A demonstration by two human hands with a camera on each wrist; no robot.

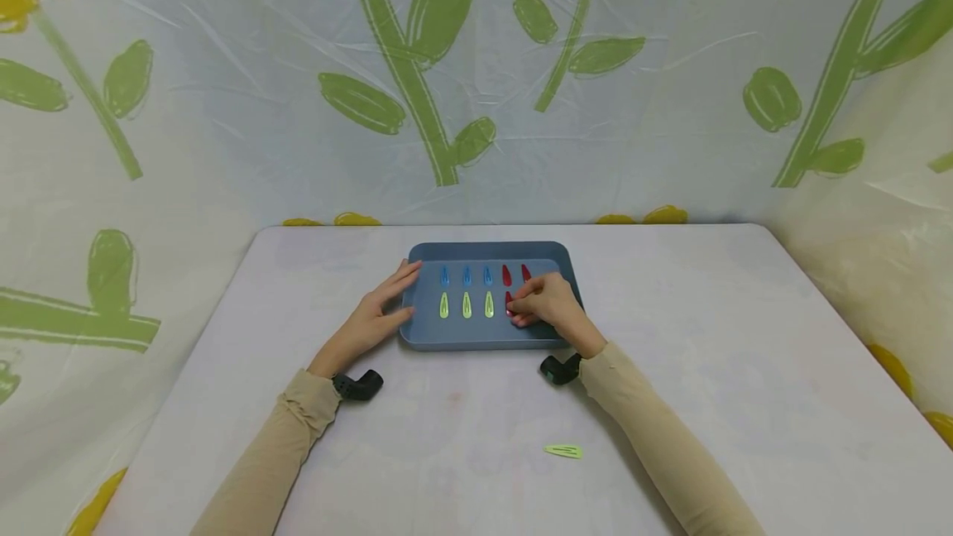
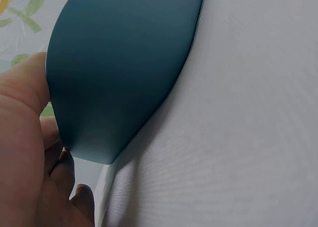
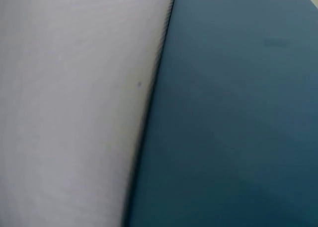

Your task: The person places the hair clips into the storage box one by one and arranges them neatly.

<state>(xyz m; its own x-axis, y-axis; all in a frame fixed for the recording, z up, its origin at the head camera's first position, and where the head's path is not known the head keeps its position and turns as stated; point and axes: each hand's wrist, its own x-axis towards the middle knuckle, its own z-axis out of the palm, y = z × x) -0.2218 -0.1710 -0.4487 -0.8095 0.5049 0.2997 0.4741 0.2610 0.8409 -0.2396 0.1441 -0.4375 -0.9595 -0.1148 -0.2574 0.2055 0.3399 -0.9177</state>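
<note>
A blue-grey tray (image 1: 491,346) lies on the table, holding hair clips in two rows. Three blue clips (image 1: 466,275) and two red clips (image 1: 506,275) form the far row; three yellow-green clips (image 1: 466,304) lie in the near row. Beside these, my right hand (image 1: 547,303) pinches another red hair clip (image 1: 510,301) low over the tray floor, its fingers partly covering it. With fingers extended, my left hand (image 1: 375,313) touches the tray's left rim. The left wrist view shows its thumb (image 2: 25,85) against the tray wall (image 2: 119,63). Only tray wall (image 3: 228,113) and table appear in the right wrist view.
One loose yellow-green clip (image 1: 563,452) lies on the white table (image 1: 447,453) in front of the tray, left of the right forearm. A flower-patterned sheet (image 1: 246,106) hangs behind the table and along its sides. Each wrist wears a black device (image 1: 359,385).
</note>
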